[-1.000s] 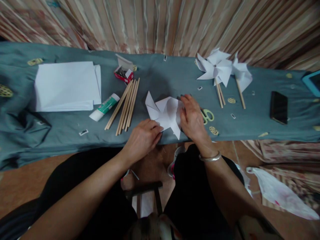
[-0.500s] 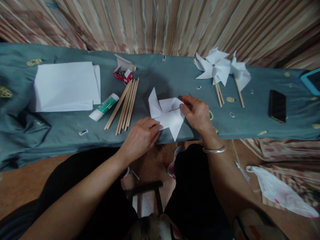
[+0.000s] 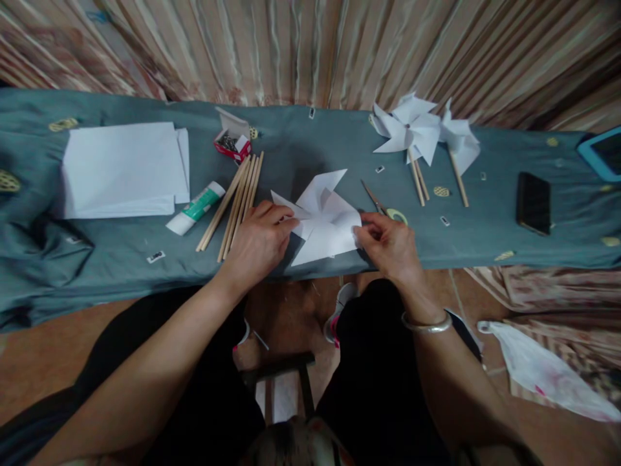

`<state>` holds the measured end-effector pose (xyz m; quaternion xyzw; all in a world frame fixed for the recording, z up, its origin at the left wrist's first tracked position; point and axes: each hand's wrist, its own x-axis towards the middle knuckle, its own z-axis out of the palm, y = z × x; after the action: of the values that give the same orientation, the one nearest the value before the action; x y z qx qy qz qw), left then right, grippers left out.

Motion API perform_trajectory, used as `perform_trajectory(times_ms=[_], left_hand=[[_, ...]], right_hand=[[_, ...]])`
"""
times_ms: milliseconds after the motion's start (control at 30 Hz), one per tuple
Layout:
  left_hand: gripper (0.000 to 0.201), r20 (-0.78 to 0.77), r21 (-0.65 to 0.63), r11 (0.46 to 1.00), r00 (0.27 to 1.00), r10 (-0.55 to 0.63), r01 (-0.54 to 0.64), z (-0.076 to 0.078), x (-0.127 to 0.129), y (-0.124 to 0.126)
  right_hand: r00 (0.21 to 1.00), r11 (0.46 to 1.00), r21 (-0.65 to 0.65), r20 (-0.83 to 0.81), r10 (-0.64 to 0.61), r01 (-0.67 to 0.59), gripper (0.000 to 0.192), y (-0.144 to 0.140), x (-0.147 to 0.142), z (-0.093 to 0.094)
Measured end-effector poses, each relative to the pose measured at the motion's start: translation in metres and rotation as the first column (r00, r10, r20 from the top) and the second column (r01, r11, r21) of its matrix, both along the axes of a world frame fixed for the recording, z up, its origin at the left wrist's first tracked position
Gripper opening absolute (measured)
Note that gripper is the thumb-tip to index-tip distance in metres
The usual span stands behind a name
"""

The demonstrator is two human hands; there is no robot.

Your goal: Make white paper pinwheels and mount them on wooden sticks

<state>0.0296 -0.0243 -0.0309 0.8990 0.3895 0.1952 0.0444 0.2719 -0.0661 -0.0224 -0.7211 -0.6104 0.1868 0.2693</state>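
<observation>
**Both hands pinching folded paper pinwheel at table edge**

Far left of the grip: paper stack [image 3: 121, 169], glue tube [image 3: 195, 208], staple box [image 3: 231, 144], wooden sticks [image 3: 236, 200] just beside the left hand [image 3: 257, 244]. Left hand's fingertips pinch the pinwheel blank [image 3: 323, 219] on its left flap; right hand [image 3: 391, 247] pinches its right corner. Scissors [image 3: 385, 206] lie just past the right hand, handle partly hidden. Further right: finished pinwheels [image 3: 422, 129], phone [image 3: 532, 202], and a blue tray [image 3: 601, 155] cut off by the frame.

A cloth-covered table [image 3: 310, 139] bears paper sheets [image 3: 121, 168], sticks [image 3: 233, 200], pinwheels [image 3: 417, 129], scissors [image 3: 385, 208] and seemingly a phone [image 3: 532, 202].
</observation>
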Motion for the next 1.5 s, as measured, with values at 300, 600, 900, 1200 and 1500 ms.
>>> perform_trajectory(times_ms=[300, 600, 900, 1200, 1500], left_hand=[[0.024, 0.098, 0.042, 0.997, 0.993, -0.070, 0.067, -0.004, 0.008, -0.014], [0.017, 0.018, -0.054, 0.979, 0.980, -0.198, 0.199, -0.006, 0.020, -0.028], [0.019, 0.081, -0.004, 0.985, 0.981, -0.174, 0.175, -0.006, 0.019, -0.033], [0.018, 0.123, -0.039, 0.985, 0.979, -0.161, 0.167, -0.007, 0.016, -0.035], [0.017, 0.116, -0.078, 0.984, 0.982, -0.152, 0.161, -0.005, 0.016, -0.034]], right_hand=[[0.994, 0.996, -0.091, -0.102, -0.035, 0.025, 0.029, -0.010, -0.002, -0.003], [0.992, 0.988, -0.157, -0.122, -0.019, -0.001, 0.022, -0.013, -0.003, -0.001], [0.998, 0.991, 0.117, -0.010, 0.062, -0.060, 0.022, -0.019, 0.011, 0.012], [0.926, 0.918, 0.157, -0.042, 0.375, -0.365, 0.024, -0.011, 0.000, -0.002], [0.924, 0.921, 0.158, -0.089, 0.371, -0.355, 0.008, 0.002, -0.010, -0.004]])
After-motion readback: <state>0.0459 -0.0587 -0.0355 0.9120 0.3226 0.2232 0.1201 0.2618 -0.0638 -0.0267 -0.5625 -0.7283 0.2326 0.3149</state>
